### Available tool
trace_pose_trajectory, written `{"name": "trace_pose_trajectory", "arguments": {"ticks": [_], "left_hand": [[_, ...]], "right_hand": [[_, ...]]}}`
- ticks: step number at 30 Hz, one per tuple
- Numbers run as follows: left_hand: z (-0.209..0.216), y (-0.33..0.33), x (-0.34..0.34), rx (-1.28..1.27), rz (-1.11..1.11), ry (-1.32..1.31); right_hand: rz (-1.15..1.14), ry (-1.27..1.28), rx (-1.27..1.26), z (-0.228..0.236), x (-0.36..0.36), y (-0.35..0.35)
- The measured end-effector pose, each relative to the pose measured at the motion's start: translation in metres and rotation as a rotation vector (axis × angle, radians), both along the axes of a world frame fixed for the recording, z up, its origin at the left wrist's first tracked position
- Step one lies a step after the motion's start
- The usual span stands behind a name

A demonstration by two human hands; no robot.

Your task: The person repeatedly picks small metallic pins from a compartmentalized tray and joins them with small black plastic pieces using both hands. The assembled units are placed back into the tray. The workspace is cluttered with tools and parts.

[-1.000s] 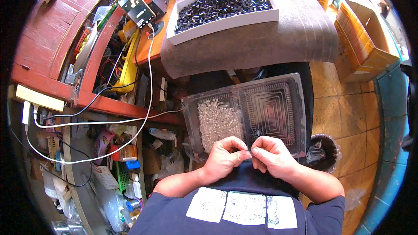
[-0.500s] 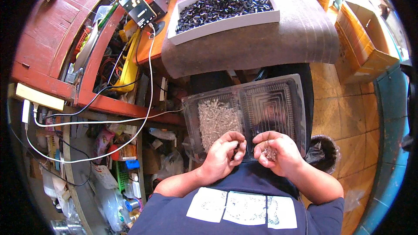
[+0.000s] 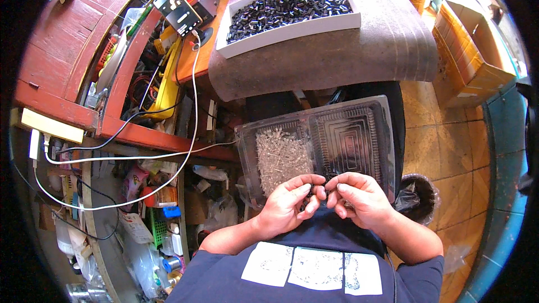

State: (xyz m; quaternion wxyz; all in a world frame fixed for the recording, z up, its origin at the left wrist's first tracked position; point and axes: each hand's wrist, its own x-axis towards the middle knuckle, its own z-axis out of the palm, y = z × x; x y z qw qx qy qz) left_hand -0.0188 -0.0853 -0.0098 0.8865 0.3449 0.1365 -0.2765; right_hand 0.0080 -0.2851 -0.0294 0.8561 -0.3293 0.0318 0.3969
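My left hand (image 3: 287, 205) and my right hand (image 3: 362, 199) meet in front of my lap with their fingertips touching or nearly so. Small dark pieces (image 3: 312, 191) show among the curled left fingers. The right fingers are closed over a few small clear pieces (image 3: 349, 206), mostly hidden in the palm. What is pinched between the fingertips is too small to make out. Just beyond my hands, a clear plastic clamshell box (image 3: 384, 134) lies open across my legs. Its left half holds a heap of small clear pieces with thin wire-like ends (image 3: 281, 157).
On the cloth-covered table (image 3: 337, 62) stands a white tray (image 3: 292, 38) of small black pieces. A phone (image 3: 177, 10) on a stand trails a white cable (image 3: 193, 106) at left. A cluttered shelf (image 3: 104, 235) is on my left; a lined bin (image 3: 421, 202) and cardboard box (image 3: 460, 62) are right.
My two hands have come together until their fingertips meet. The right fingers have curled further over the clear pieces, which now show less.
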Motion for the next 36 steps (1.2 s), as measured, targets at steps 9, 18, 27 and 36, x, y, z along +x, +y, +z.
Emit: {"name": "trace_pose_trajectory", "arguments": {"ticks": [9, 18, 27, 36], "left_hand": [[-0.008, 0.002, -0.002, -0.042, -0.010, -0.040], [-0.006, 0.002, -0.004, 0.028, -0.025, -0.019], [-0.009, 0.001, -0.003, 0.039, 0.000, 0.007], [-0.012, -0.001, -0.004, 0.124, -0.011, -0.059]], "right_hand": [[-0.094, 0.049, 0.006, 0.001, -0.001, 0.004], [-0.065, 0.005, -0.022, -0.002, -0.003, 0.006], [-0.033, -0.066, -0.203, 0.006, -0.004, 0.014], [0.038, -0.211, -0.262, 0.006, -0.007, 0.018]]}}
